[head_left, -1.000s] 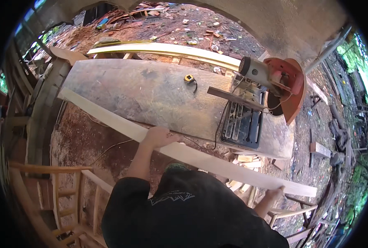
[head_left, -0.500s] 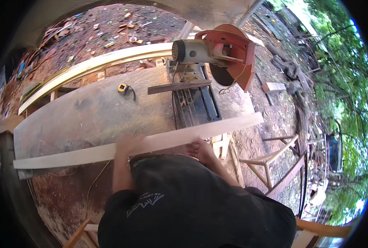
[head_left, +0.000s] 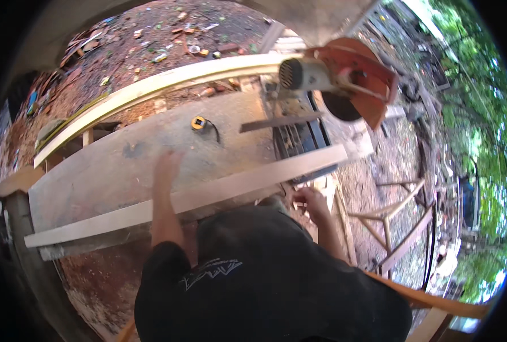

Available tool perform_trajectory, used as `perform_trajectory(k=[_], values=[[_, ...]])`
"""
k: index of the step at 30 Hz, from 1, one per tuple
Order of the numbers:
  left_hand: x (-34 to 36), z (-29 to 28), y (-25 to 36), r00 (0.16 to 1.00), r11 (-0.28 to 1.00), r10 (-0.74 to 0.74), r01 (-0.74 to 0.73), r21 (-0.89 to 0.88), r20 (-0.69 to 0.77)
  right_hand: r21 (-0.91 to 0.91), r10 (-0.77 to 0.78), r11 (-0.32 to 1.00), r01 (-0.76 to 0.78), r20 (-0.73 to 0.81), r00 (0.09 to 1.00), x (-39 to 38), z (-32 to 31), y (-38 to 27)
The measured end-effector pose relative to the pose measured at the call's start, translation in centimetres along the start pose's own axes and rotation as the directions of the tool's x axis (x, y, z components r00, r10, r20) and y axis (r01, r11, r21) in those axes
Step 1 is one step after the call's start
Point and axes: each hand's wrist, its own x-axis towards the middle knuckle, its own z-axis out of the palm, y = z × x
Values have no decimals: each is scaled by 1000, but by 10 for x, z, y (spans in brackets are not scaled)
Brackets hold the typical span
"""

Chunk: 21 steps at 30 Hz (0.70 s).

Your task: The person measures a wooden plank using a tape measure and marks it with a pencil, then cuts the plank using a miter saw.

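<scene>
A long pale wooden board (head_left: 230, 188) lies along the near edge of the worktable (head_left: 94, 185), its right end over the base of a chop saw (head_left: 361, 80). My left hand (head_left: 168, 165) is past the board's far edge, above the tabletop, with the forearm crossing over the board. Motion smears its fingers. Beside the near edge, close to the board's right end, my right hand (head_left: 311, 199) is apart from the wood. Its fingers are loosely bent and slightly spread, with nothing visible in them. A yellow tape measure (head_left: 198, 122) sits farther back on the table.
A dark wooden strip (head_left: 279, 122) rests across the saw base. Long pale planks (head_left: 168, 80) run behind the table. On the right stands a wooden frame (head_left: 387, 219) on bare ground. Scraps and debris litter the ground (head_left: 151, 34) beyond.
My left hand has gone from the board to above the tabletop. My right hand has drawn back from the board's near edge. The view has shifted, and the board's right end appears nearer the saw base.
</scene>
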Motion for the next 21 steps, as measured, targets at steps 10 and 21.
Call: perform_trajectory(k=[10, 21], values=[[78, 81, 76, 972, 948, 220, -194, 253, -81, -123, -72, 980, 156, 511, 857, 9, 88, -70], [-121, 61, 69, 720, 593, 692, -528, -608, 50, -190, 376, 920, -344, 677, 633, 66, 146, -30]])
